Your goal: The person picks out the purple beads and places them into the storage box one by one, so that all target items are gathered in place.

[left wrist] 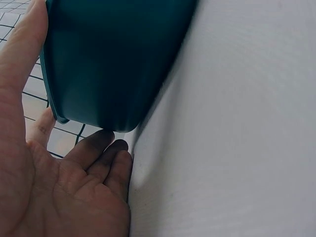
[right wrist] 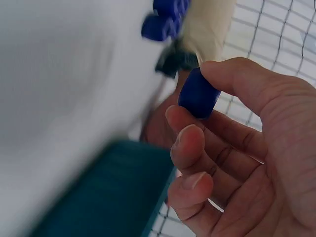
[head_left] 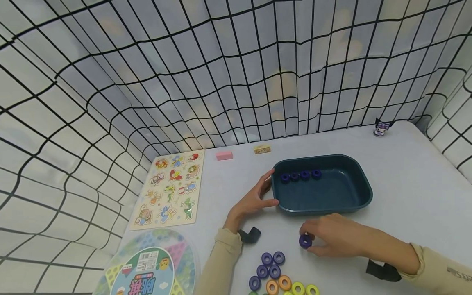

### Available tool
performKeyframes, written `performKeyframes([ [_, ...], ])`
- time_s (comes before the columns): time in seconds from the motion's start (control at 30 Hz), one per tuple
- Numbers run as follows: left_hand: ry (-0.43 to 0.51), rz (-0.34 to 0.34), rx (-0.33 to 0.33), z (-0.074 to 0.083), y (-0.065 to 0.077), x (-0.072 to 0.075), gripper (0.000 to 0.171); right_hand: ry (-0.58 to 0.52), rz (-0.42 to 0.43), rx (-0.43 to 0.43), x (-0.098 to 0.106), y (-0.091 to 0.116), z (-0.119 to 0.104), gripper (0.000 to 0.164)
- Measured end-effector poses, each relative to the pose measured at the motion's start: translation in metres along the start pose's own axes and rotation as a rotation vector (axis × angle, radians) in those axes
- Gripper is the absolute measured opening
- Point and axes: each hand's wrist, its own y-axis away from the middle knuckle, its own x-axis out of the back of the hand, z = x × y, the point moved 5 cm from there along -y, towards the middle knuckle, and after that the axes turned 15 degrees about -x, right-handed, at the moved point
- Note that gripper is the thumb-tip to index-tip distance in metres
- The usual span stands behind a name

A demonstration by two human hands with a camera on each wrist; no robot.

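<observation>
A dark teal tray (head_left: 324, 211) stands on the white table, with a row of several dark purple rings (head_left: 304, 175) inside along its back left. My left hand (head_left: 254, 200) holds the tray's left end, thumb near the front corner and fingers farther back; the left wrist view shows them against the tray wall (left wrist: 113, 64). In front of the tray, my right hand (head_left: 333, 235) pinches one purple ring (head_left: 305, 241) between thumb and fingers. In the right wrist view, that ring (right wrist: 198, 94) appears blue. Loose purple rings (head_left: 274, 271) lie nearer me.
Orange rings (head_left: 284, 282) and yellow-green rings (head_left: 298, 288) lie at the front edge. To the left are an insect picture board (head_left: 169, 190) and a round puzzle package (head_left: 147, 266). A pink block (head_left: 224, 155), a yellow box (head_left: 262, 149) and a figurine (head_left: 381, 127) stand near the black netting.
</observation>
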Motion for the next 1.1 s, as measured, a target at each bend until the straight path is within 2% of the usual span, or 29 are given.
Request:
performKeyframes([
  [0.27,0.011,-0.01,-0.019,0.001,0.0,0.001,0.091,0.059,0.156,-0.037,0.039,-0.006,0.02,0.026],
  [0.37,0.012,-0.015,-0.016,0.001,0.001,0.001,0.09,0.084,0.197,-0.063,0.053,-0.014,0.037,0.026],
  [0.53,0.002,-0.01,0.013,0.0,0.002,0.0,0.089,0.113,0.243,-0.154,0.073,-0.027,0.069,0.027],
  [0.8,0.001,0.021,0.019,-0.001,0.002,0.001,0.091,0.161,0.197,-0.325,0.09,-0.048,0.11,0.035],
  [1.1,0.017,-0.005,0.0,0.001,0.001,0.0,0.089,0.239,0.142,-0.39,0.09,-0.071,0.132,0.031],
])
